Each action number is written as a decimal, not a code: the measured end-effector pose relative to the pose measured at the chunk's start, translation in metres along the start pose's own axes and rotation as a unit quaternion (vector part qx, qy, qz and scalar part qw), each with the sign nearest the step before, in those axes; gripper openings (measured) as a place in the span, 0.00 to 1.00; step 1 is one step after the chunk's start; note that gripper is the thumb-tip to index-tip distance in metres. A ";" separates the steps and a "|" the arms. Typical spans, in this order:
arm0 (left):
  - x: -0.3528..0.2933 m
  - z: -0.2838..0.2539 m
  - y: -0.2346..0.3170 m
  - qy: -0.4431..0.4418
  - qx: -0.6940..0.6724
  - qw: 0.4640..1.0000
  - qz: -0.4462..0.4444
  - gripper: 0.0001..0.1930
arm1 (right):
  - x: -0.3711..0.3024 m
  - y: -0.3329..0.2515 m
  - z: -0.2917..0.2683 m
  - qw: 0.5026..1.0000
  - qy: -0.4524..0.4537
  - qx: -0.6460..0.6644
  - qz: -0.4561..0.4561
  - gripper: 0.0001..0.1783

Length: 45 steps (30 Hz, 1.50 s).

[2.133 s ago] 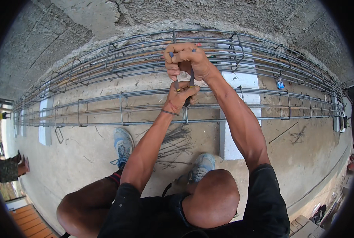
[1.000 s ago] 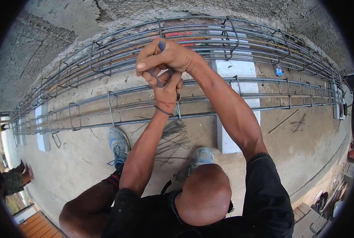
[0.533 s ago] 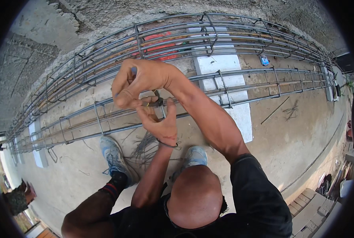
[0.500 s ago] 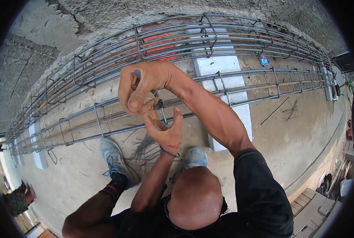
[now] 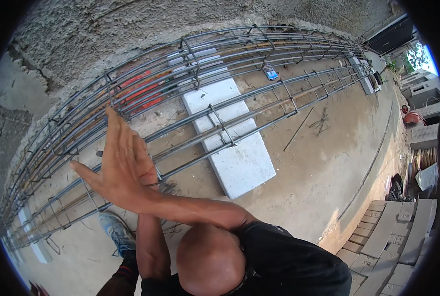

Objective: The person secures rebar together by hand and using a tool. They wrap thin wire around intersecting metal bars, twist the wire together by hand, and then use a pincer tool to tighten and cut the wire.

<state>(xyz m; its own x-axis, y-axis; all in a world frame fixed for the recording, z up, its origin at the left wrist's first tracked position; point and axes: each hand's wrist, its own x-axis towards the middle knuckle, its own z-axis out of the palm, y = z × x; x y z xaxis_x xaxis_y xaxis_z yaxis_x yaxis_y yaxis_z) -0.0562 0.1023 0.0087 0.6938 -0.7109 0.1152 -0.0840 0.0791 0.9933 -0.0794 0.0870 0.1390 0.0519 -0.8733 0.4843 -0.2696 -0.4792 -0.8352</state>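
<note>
My right hand (image 5: 123, 163) reaches across to the left over the rebar, its fingers stretched out and the thumb held apart. Nothing shows in its grasp. Underneath it, my left hand (image 5: 147, 165) is mostly covered, and its fingers are hidden. Both hands are over the nearer rebar cage (image 5: 180, 143), a narrow frame of long steel bars joined by bent stirrups. A small dark piece (image 5: 99, 154) shows beside the right thumb; I cannot make out what it is. Some loose tie wires (image 5: 169, 186) lie just below the hands, partly covered by the right forearm.
A larger rebar cage (image 5: 229, 44) runs behind, along a rough concrete wall. White blocks (image 5: 242, 167) support the bars. A red item (image 5: 143, 91) and a blue packet (image 5: 270, 72) lie beneath the far cage. Grey bricks (image 5: 387, 237) are stacked at lower right.
The view has turned, so the cages and white block appear further left. My right hand has gone from curled fingers to outstretched ones and now covers the left hand.
</note>
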 end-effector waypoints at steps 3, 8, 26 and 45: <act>0.006 -0.001 0.008 -0.001 0.239 0.971 -0.006 0.22 | 0.008 0.006 0.029 0.994 -0.026 0.098 0.046 0.28; -0.045 0.007 0.035 0.152 -0.109 0.982 0.017 0.16 | 0.062 0.044 0.023 0.610 -0.666 0.430 0.008 0.13; -0.017 -0.010 0.004 0.039 0.013 0.999 0.030 0.17 | -0.001 0.005 0.014 0.999 0.014 0.003 0.042 0.40; 0.019 -0.017 0.008 -0.054 -0.325 0.934 -0.135 0.08 | 0.056 0.021 0.007 0.812 -0.510 0.283 -0.025 0.30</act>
<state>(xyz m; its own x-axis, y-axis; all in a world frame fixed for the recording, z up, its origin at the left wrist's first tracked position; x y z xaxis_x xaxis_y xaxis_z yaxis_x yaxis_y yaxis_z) -0.0319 0.1013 0.0190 0.5480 -0.8298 -0.1056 0.5603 0.2704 0.7829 -0.0760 0.0276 0.1465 0.8960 -0.3319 0.2949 0.2271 -0.2281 -0.9468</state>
